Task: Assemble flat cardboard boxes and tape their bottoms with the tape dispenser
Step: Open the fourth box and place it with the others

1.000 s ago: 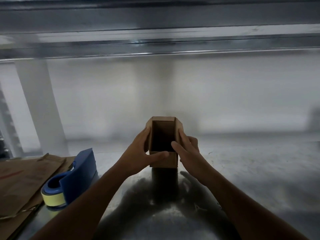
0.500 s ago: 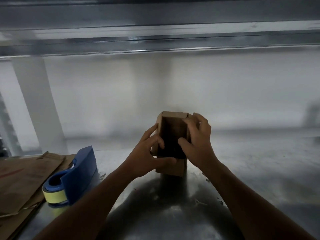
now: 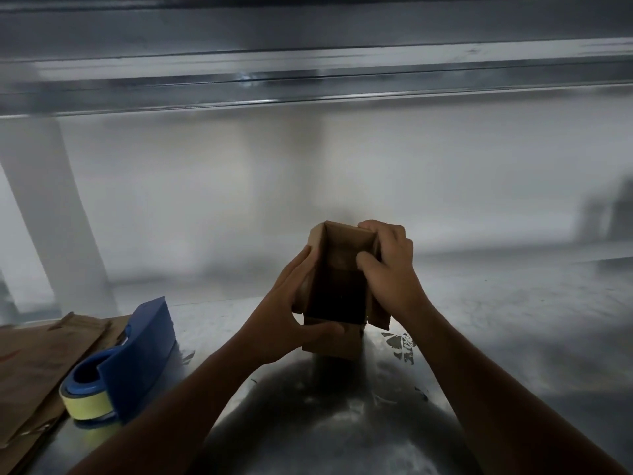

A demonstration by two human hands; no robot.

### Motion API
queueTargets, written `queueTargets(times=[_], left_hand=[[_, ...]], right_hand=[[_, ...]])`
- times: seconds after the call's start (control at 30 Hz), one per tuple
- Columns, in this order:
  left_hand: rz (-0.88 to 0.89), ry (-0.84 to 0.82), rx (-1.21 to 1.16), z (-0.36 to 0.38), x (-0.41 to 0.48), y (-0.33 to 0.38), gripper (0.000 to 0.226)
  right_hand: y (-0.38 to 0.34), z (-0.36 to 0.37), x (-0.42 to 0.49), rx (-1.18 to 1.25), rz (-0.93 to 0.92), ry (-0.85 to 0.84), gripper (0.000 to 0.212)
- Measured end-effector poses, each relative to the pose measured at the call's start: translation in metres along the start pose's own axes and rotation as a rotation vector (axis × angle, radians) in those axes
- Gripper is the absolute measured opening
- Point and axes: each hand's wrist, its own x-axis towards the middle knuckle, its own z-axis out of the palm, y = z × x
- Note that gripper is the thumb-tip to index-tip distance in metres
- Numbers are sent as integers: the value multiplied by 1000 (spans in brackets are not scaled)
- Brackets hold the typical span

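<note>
In the head view, a grey metal surface (image 3: 513, 337) with a dull shine fills the lower half, and behind it is a pale, blurred wall. At 12 o'clock a metal shelf beam (image 3: 308, 80) runs across, and a pale post (image 3: 58, 214) stands at 9 o'clock. The small cardboard box (image 3: 337, 282) stands open near the middle of the surface. The left hand (image 3: 291, 313) grips its left side, thumb across the front. The right hand (image 3: 390, 269) curls over the right wall. At 8 o'clock from the box lies the blue tape dispenser (image 3: 133, 358), beside flat cardboard (image 3: 37, 365).
</note>
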Motion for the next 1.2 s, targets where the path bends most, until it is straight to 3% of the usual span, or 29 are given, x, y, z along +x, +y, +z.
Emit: queueTargets(times=[0.13,0.27,0.43,0.57,0.63,0.87,1.07,1.2], left_hand=[[9,18,-30,3,1,3,107],[-4,50,-59,6,-1,4,95],[-169,177,-240,7,2,9,48],[-296,273,-440,8,2,1,60],[-386,304,-453,6,2,1,56],[-480,247,-643,8,-2,31,24],[-517,123,-726,34,14,80,20],[-628,12,-816,79,45,131,25]], right_hand=[[-4,-1,3,94,98,7,37],[-4,-1,0,185,57,18,43],[8,10,-10,191,-40,108,68],[14,11,-15,92,-54,79,70],[10,7,-19,115,-11,46,72],[-19,-20,-44,66,95,61,71],[-32,-100,-73,17,75,36,66],[-32,-176,-105,70,122,143,59]])
